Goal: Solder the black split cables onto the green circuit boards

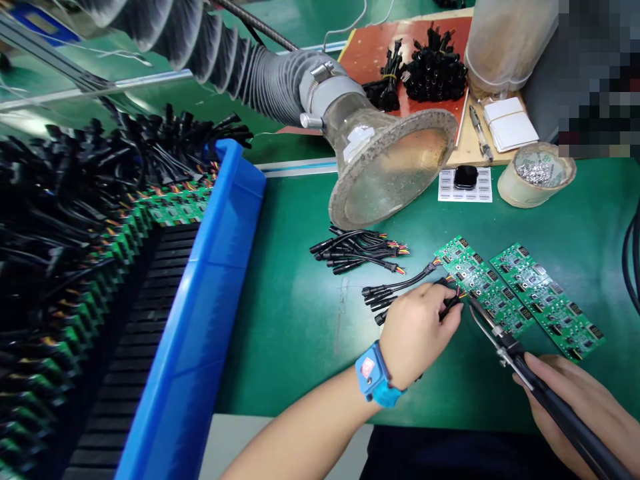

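Green bench runs under everything. Blue bin at left, ribbed black base inside, row of small boards standing in it, black leads heaped over them. Grey duct comes in from the top, its round hood tilted over the bench. Red sheet at the back carries two bunches of black cables; clear tub just right of it.

Left hand: fingers pinched on a black cable, bared wires at the left edge of the left panel. Right hand: wrapped around a soldering iron, tip right by those wires; contact can't be told.

Left panel lies flat on the bench, slanting, right panel just beside it, about parallel. Cables extend left from the left panel, partly behind the left hand. Loose cable pile below the hood, colored wire ends pointing right.

Tape roll back right, silvery bits inside. Banded white cards behind it. Label sheet left of the roll, black square on top. Blue strap on left wrist. Pen beside the cards.
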### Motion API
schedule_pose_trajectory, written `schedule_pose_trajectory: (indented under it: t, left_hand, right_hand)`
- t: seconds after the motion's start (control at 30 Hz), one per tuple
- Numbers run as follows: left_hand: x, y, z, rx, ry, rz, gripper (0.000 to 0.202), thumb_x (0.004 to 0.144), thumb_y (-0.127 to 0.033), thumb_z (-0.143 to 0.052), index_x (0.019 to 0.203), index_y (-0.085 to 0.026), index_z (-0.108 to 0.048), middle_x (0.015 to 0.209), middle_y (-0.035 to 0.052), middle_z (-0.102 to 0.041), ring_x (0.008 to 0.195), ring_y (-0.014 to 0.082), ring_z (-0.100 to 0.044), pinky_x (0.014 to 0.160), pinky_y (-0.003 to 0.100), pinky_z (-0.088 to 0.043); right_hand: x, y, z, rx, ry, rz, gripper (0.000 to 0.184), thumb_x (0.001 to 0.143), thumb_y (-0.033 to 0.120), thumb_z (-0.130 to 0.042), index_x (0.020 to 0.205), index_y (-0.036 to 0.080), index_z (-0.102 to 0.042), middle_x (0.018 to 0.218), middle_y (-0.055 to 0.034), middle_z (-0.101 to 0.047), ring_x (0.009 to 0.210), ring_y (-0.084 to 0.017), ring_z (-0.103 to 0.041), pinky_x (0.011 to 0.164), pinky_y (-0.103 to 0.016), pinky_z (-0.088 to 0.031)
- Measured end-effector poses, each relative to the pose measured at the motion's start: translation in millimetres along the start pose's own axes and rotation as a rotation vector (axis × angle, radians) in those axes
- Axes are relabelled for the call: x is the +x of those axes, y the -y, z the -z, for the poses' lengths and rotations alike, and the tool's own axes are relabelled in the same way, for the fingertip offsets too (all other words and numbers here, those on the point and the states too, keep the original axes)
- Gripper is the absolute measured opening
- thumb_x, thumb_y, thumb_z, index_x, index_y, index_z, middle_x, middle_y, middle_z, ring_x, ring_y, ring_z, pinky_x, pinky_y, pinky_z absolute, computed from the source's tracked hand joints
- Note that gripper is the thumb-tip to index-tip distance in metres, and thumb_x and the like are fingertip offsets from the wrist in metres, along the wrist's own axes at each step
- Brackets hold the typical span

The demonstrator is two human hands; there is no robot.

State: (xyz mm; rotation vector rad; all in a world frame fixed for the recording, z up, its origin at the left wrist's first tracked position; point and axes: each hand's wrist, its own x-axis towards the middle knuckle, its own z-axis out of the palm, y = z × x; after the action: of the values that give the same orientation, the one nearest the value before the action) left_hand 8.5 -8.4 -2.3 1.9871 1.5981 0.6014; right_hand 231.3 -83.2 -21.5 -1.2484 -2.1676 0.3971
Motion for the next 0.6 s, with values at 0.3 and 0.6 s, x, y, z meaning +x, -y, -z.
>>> schedule_pose_trajectory:
  t: [0.3,0.6]
  left_hand:
    - [-0.5,-0.8,0.8,0.038,0.007,-0.007,0.011,0.078,-0.021,-0.061,0.088,-0.016,-0.064,0.068,0.0011,-0.063,0.057,0.0141,-0.058,0.054,0.026,-0.047]
    - [-1.4,-0.5,0.1,0.116,0.007,-0.069,0.011,0.081,-0.021,-0.059,0.090,-0.016,-0.063,0.074,0.0028,-0.064,0.064,0.0167,-0.060,0.058,0.029,-0.048]
  right_hand:
    - [1.2,2.3,5.5,0.105,-0.033,-0.022,0.051,0.079,0.016,-0.059,0.128,0.022,-0.049,0.088,-0.0016,-0.067,0.074,-0.022,-0.065,0.062,-0.032,-0.055]
    - [0.2,-0.3,-0.3,0.016,-0.002,-0.004,0.055,0.081,0.021,-0.061,0.133,0.025,-0.043,0.090,-0.0009,-0.067,0.075,-0.023,-0.065,0.058,-0.032,-0.054]
